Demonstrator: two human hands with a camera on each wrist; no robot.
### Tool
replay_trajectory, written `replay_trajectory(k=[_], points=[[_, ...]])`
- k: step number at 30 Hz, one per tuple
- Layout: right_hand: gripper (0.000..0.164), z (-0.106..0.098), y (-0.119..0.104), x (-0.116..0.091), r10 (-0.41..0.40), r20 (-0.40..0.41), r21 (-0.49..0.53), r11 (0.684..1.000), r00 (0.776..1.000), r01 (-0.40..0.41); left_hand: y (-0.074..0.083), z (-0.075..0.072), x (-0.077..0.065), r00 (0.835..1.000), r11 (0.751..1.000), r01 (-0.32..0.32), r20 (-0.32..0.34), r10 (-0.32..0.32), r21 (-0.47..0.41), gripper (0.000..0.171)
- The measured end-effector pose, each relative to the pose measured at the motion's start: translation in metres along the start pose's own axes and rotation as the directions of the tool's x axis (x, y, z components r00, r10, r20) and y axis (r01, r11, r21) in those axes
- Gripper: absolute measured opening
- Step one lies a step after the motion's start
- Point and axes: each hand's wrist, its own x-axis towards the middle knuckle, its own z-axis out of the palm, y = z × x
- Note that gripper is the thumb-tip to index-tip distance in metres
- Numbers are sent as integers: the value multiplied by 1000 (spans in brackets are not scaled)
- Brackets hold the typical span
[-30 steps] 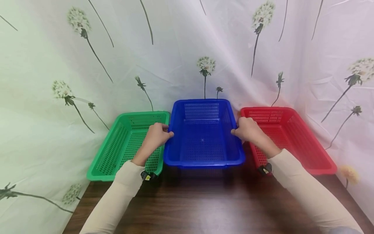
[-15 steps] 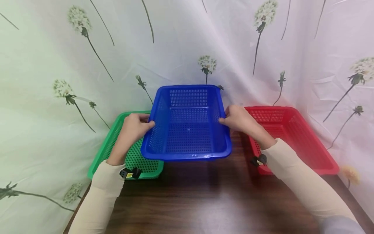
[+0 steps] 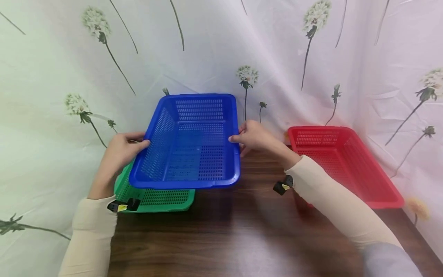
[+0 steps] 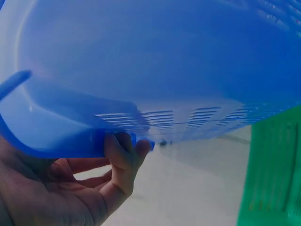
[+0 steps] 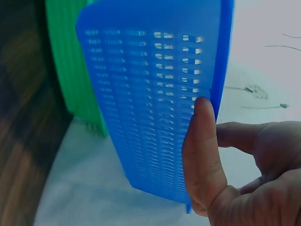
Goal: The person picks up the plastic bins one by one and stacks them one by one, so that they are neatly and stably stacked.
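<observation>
A blue plastic basket (image 3: 194,184) with slotted walls hangs in the air, overlapping the green basket (image 3: 166,207) below it in the head view. My left hand (image 3: 119,154) grips its left rim, thumb over the top edge. On the opposite rim, my right hand (image 3: 257,136) pinches the edge with the thumb inside. The left wrist view has the fingers (image 4: 120,157) curled against the underside of the blue rim. In the right wrist view, fingers (image 5: 204,146) press the outer slotted wall (image 5: 141,94). Much of the green basket is hidden behind the blue one.
A red plastic basket (image 3: 377,184) stands on the right of the dark wooden table (image 3: 221,238). A white sheet (image 3: 207,57) printed with dandelions hangs behind and at both sides, close to the baskets.
The blue basket has risen and moved left from between the green and red baskets to over the green one. Both hands moved with it, keeping their hold. The red basket stayed put.
</observation>
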Motion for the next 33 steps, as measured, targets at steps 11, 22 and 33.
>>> replay_trajectory(k=[11, 22, 33], points=[[16, 37, -28, 19, -72, 81, 203, 978, 994, 54, -46, -28, -3, 993, 992, 97, -64, -103, -85, 64], [20, 76, -41, 40, -73, 158, 231, 972, 985, 35, -85, -46, -7, 980, 976, 163, -86, -177, -147, 68], [22, 109, -26, 56, -37, 190, 199, 980, 981, -2, -118, -36, -4, 970, 971, 228, -70, -232, -71, 62]])
